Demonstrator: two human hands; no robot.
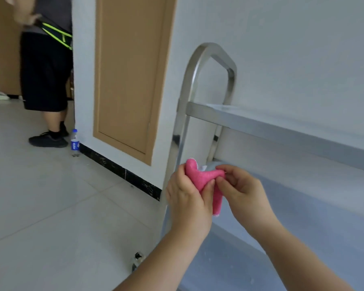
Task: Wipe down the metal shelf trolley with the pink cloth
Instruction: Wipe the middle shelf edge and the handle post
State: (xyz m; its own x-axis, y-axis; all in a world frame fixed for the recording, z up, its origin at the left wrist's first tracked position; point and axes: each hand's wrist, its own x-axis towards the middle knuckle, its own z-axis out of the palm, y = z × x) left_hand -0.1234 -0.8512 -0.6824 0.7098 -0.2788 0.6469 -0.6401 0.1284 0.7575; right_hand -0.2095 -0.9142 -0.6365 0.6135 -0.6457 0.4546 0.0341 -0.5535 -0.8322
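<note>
The metal shelf trolley (282,131) stands against the white wall on the right, with a curved steel handle at its left end and two shelves in view. A bunched pink cloth (202,177) is held in front of the trolley's near left post. My left hand (187,198) grips the cloth from the left and below. My right hand (242,190) pinches its right end between thumb and fingers. Both hands are level with the lower shelf, just in front of it.
A person in black shorts (44,72) stands at the back left by a doorway. A small plastic bottle (75,142) stands on the tiled floor by the wall corner. A wooden door panel (128,76) is set in the wall. A trolley caster (137,260) shows low down.
</note>
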